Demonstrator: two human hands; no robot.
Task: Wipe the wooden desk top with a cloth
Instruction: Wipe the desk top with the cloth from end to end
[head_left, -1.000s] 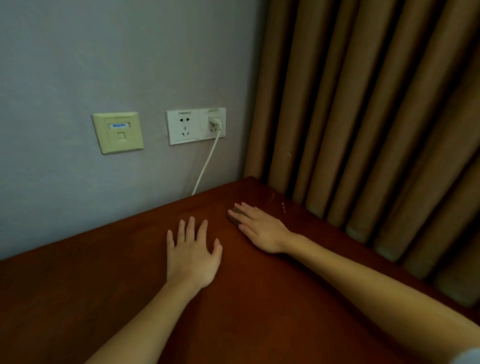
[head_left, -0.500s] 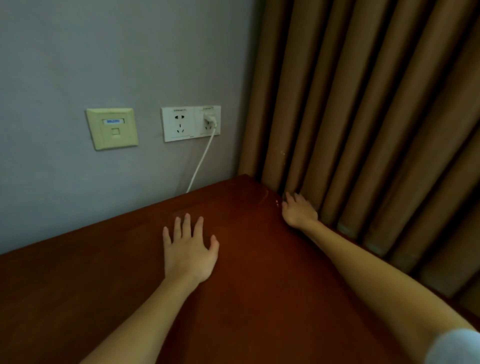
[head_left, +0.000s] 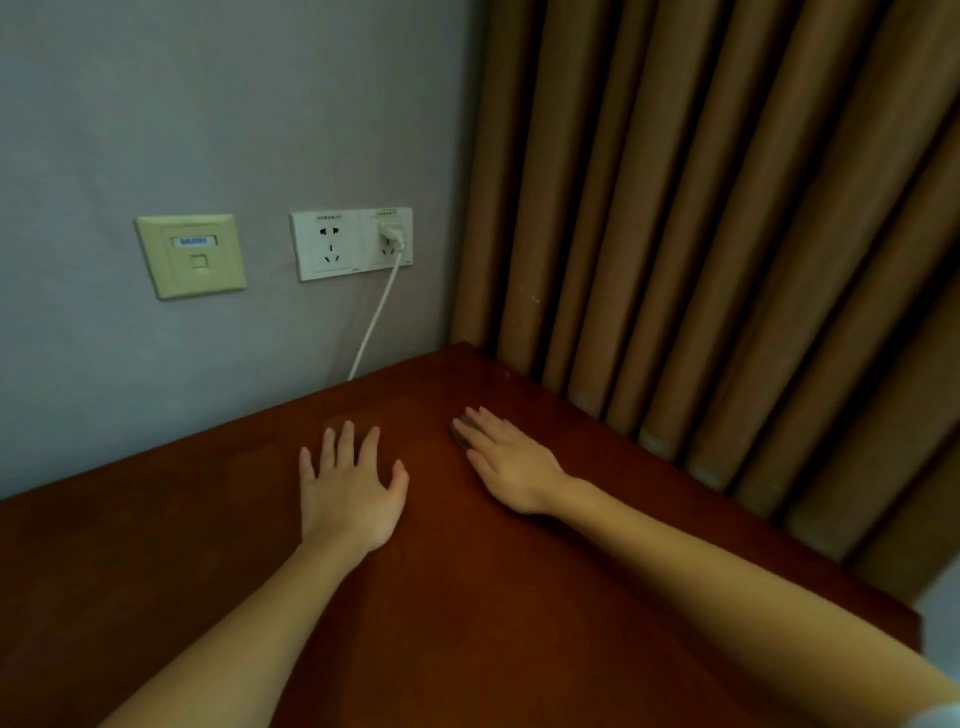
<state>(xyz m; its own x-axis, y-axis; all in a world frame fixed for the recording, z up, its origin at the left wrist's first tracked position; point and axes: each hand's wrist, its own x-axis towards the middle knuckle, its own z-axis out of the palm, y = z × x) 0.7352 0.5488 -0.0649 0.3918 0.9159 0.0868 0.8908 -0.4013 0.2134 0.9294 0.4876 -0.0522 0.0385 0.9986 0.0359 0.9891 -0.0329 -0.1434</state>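
Hands flat: your left hand (head_left: 350, 488) braces the tabletop (head_left: 467, 597), right hand (head_left: 511, 467) presses the cloth (head_left: 464, 434); overlap strokes toward the curtain (head_left: 701, 234).

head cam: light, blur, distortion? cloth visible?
Head view: dim, flat light, no glare, only a faint sheen on the desk beyond the left hand; soft overall, beige wall plate label unreadable; wide-angle fans the curtain folds outward at right; cloth shows only as a dark sliver under the right hand.
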